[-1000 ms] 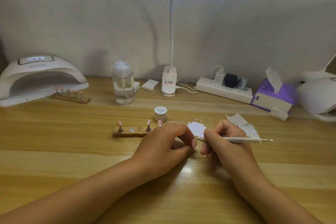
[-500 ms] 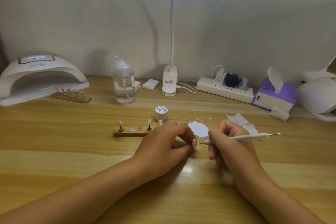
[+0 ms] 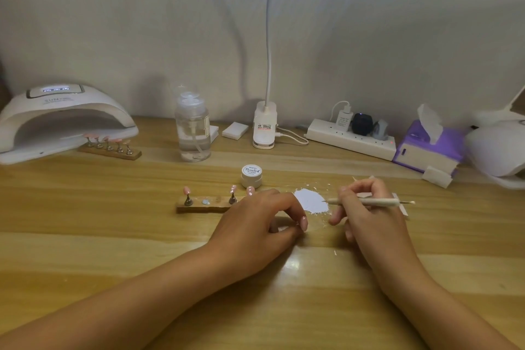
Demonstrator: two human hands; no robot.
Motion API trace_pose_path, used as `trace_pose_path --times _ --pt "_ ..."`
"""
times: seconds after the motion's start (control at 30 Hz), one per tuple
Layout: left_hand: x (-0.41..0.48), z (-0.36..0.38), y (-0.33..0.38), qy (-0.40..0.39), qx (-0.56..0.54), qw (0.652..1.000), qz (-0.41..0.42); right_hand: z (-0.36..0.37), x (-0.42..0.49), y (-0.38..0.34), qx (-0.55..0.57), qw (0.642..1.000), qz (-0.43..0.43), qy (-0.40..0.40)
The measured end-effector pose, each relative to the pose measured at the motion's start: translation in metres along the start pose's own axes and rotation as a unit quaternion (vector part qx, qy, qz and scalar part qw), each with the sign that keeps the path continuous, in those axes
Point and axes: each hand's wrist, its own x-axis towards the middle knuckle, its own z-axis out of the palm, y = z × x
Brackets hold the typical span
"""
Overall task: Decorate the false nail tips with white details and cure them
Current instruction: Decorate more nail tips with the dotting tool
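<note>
Well, far left sits a white arched curing lamp (image 3: 56,119) with a wooden strip of pink nail tips (image 3: 109,148) at its mouth. Mid-table, a second wooden holder strip (image 3: 199,206) carries more pink tips. Just right of it the left hand (image 3: 255,224), fingers curled, pinches one pink false nail tip (image 3: 304,223) close to the tabletop. The right hand (image 3: 366,213) grips a slim white dotting tool (image 3: 375,202), its point over a white paint patch (image 3: 311,200).
</note>
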Motion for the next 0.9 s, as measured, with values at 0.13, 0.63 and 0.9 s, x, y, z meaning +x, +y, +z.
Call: trace_pose_path --times 0.13,0.63,0.9 --pt "0.000 0.001 -0.001 -0.006 -0.007 1.000 -0.004 -0.001 0.001 0.000 -0.005 0.999 0.030 -0.022" --pt "0.000 0.000 0.003 -0.009 -0.043 0.999 -0.027 0.004 -0.012 -0.014 0.136 0.990 0.029 -0.029" --pt "-0.001 -0.002 0.007 -0.002 -0.044 0.999 -0.027 0.010 -0.016 -0.014 0.127 0.990 0.042 -0.053"
